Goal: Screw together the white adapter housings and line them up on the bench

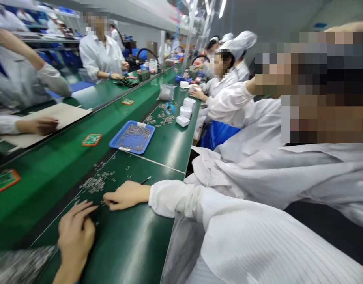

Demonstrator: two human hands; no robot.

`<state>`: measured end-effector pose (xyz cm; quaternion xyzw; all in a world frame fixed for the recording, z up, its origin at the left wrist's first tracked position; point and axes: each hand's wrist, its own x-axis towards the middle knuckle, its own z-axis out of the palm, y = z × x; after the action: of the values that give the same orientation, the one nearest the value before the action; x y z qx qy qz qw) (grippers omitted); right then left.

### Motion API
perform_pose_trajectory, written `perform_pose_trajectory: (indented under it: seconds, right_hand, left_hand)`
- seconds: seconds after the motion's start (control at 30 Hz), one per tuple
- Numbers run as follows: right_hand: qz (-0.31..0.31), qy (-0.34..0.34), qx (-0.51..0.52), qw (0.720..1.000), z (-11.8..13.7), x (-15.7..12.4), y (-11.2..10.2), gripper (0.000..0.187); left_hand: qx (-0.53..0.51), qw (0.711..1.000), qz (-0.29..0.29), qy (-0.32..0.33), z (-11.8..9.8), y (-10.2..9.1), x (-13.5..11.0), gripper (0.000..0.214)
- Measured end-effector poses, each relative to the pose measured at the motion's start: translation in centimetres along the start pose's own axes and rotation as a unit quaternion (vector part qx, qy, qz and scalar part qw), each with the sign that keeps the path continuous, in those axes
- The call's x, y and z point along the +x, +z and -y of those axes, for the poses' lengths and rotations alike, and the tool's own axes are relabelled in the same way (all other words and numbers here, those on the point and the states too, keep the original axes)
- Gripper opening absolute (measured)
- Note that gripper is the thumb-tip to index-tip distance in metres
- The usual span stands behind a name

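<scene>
My left hand (76,232) lies flat on the dark green table (131,244), fingers stretched out and holding nothing. Just beyond its fingertips, my right hand (124,195), in a white sleeve, rests on the table with its fingers curled together; what they pinch is hidden. A scatter of small grey metal parts (94,183) lies just past both hands. Thin tweezers (146,180) lie by my right wrist.
A blue tray (122,148) of the same parts sits farther along, then white boxes (186,112) and a plastic bag (166,91). Orange-framed circuit boards (92,139) ride the green conveyor on the left. Co-workers in white coats sit close on the right and across the belt.
</scene>
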<state>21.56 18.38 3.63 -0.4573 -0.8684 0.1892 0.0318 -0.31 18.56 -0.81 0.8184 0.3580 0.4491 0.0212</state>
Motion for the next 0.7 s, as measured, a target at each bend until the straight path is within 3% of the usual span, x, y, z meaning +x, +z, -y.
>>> perform_pose_trajectory:
  seconds: [0.07, 0.33, 0.43, 0.5, 0.6, 0.67, 0.7]
  right_hand:
    - [-0.011, 0.021, -0.036, 0.999, 0.5, -0.3, 0.0, 0.029]
    - [-0.063, 0.050, -0.057, 0.995, 0.5, 0.2, 1.2, 0.021]
    - [-0.067, 0.058, -0.063, 0.994, 0.4, 0.3, 1.6, 0.018]
    - [-0.065, 0.052, -0.066, 0.994, 0.2, 0.4, 1.9, 0.018]
    - [-0.055, 0.031, -0.064, 0.996, -0.4, 0.6, 2.4, 0.020]
    - [-0.053, 0.033, -0.067, 0.996, -0.9, 0.7, 2.8, 0.022]
    - [-0.054, 0.039, -0.070, 0.995, -1.1, 0.8, 3.0, 0.023]
  left_hand:
    - [0.007, 0.999, -0.013, 0.037, -0.4, 0.0, 0.3, 0.024]
    - [0.006, 1.000, -0.002, 0.030, -1.1, -0.2, -0.4, 0.029]
    - [0.001, 0.999, -0.030, 0.018, -2.6, -0.3, -0.5, 0.029]
    - [0.004, 0.997, -0.080, -0.021, -5.3, -1.1, -0.4, 0.025]
    - [-0.020, 0.978, -0.170, -0.120, -12.0, -3.2, -0.4, 0.025]
    - [-0.169, 0.932, -0.265, -0.184, -16.9, -5.2, -0.8, 0.024]
    - [-0.213, 0.911, -0.280, -0.217, -19.0, -6.3, -1.1, 0.022]
